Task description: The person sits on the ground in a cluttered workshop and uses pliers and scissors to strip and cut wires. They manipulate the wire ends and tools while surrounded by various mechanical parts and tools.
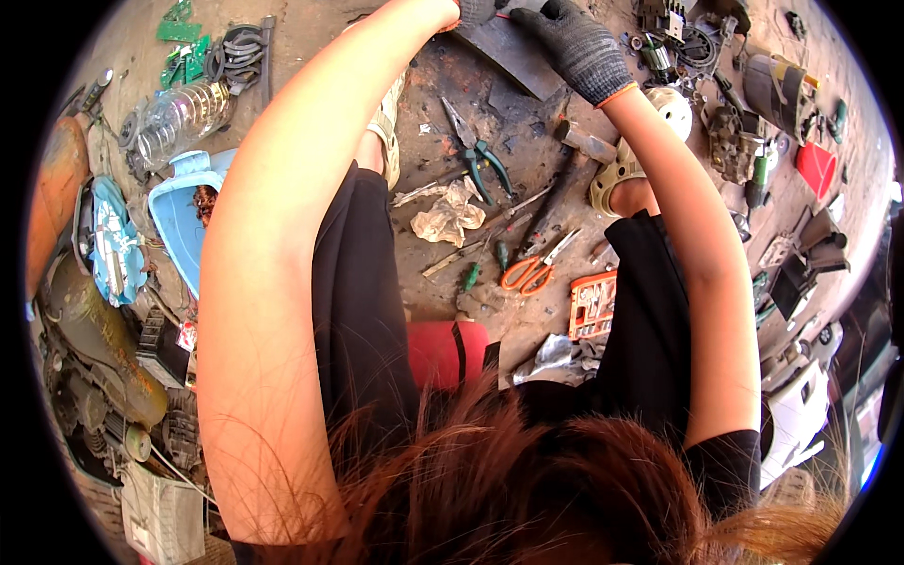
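Right hand (576, 52), grey-gloved, is at the dark slab (513, 58) just past twelve o'clock; from my remote view I can't tell whether it or the left hand (478, 11), cropped at twelve, grips anything. Loose hold could let the slab slide toward the pliers (474, 147) at its seven o'clock. It looks flat, straight-edged, dull.

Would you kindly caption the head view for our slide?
Gloved left hand and right hand at a dark flat piece, pliers and hammer nearer.
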The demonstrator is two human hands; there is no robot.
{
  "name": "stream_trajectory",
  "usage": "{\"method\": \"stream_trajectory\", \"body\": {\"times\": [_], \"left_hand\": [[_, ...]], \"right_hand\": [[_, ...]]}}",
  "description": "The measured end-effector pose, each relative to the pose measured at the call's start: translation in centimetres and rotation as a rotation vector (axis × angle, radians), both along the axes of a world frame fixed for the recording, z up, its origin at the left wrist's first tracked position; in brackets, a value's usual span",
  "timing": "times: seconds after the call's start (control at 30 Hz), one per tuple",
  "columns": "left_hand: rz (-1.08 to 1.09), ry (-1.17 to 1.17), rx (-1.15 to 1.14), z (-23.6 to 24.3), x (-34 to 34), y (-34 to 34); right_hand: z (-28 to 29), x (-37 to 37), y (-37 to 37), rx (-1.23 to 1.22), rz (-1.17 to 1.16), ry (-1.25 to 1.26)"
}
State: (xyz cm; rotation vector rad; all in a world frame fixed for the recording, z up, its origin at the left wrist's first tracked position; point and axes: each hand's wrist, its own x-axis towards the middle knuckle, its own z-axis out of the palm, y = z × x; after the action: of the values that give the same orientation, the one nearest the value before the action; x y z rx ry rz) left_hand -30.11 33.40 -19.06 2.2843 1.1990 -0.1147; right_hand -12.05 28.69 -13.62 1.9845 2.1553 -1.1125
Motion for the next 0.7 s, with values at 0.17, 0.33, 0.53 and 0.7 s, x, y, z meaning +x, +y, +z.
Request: {"method": "stream_trajectory", "body": {"times": [0.17, 0.33, 0.53, 0.7], "left_hand": [[0.042, -0.034, -0.056, 0.2, -0.1, 0.1], [0.086, -0.016, -0.088, 0.9, -0.2, -0.2], [0.118, -0.043, -0.095, 0.0, -0.2, 0.1], [0.160, 0.005, -0.104, 0.7, 0.3, 0.0]], "right_hand": [[-1.9, 4.5, -0.6, 0.230, 0.318, -0.081], [-2.8, 5.5, -1.4, 0.413, 0.485, 0.252], [-3.8, 3.3, -0.3, 0.469, 0.427, 0.347], [-3.9, 3.2, -0.4, 0.415, 0.431, 0.293]]}}
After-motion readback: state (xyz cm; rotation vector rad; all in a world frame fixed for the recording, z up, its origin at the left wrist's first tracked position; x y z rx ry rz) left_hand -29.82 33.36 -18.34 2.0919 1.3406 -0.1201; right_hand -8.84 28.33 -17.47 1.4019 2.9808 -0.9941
